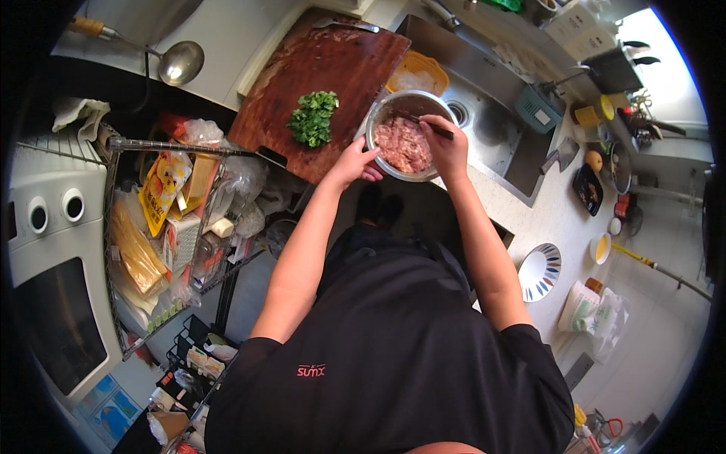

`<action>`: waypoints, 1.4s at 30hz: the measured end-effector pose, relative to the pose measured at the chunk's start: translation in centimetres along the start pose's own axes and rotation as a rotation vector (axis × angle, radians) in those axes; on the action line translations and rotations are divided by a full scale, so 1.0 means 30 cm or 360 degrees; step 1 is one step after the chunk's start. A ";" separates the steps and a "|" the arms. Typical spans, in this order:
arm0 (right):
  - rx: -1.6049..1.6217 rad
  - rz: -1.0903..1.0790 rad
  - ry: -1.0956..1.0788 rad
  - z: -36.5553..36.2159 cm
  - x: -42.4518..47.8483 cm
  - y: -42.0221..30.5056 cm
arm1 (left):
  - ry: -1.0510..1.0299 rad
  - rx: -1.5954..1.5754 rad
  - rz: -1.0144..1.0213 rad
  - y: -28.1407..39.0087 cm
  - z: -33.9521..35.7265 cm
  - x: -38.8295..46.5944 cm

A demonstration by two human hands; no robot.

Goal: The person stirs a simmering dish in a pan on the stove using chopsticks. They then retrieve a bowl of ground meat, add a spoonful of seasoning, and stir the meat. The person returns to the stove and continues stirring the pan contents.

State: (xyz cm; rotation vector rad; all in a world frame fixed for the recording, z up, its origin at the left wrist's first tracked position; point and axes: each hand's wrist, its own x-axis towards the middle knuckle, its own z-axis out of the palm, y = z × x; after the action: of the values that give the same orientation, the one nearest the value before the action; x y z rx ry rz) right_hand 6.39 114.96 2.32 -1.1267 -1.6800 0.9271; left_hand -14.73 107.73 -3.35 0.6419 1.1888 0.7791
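Note:
A round stainless steel bowl [371,127] of minced meat [401,144] is at the counter's edge, between the cutting board and the sink. My left hand [355,163] grips the bowl's near left side, thumb over the rim. In my right hand [447,142] are dark chopsticks [439,130], held over the right part of the bowl, with their tips in or close to the meat. Chopped leafy greens [313,119] lie in a pile on the dark red wooden cutting board [340,62], left of the bowl. A knife or similar metal utensil [346,25] rests at the board's far edge.
Behind the bowl, a yellow basket [435,72] stands by the steel sink [488,96]. On the right counter are a cleaver [561,155], a black tray [587,190] and a patterned white bowl [540,272]. A packed wire shelf [181,148] stands to the left, beside a white oven [57,244].

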 end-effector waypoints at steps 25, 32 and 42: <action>0.0305 0.0353 -0.0044 0.029 -0.088 0.053 | 0.0070 -0.0038 -0.0004 -0.012 0.012 -0.001; 0.0637 0.0505 0.0118 -0.003 -0.107 0.009 | 0.0086 -0.0090 0.0005 -0.020 0.015 -0.013; 0.0667 0.0613 0.0129 -0.022 -0.163 -0.001 | 0.0128 -0.0096 0.0053 -0.019 0.032 -0.016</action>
State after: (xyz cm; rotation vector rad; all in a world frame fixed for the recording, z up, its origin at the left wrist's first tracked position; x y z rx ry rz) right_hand 7.95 110.40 1.29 -1.1924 -1.1454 1.3799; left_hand -13.77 106.98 -3.27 0.5863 1.2261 0.8722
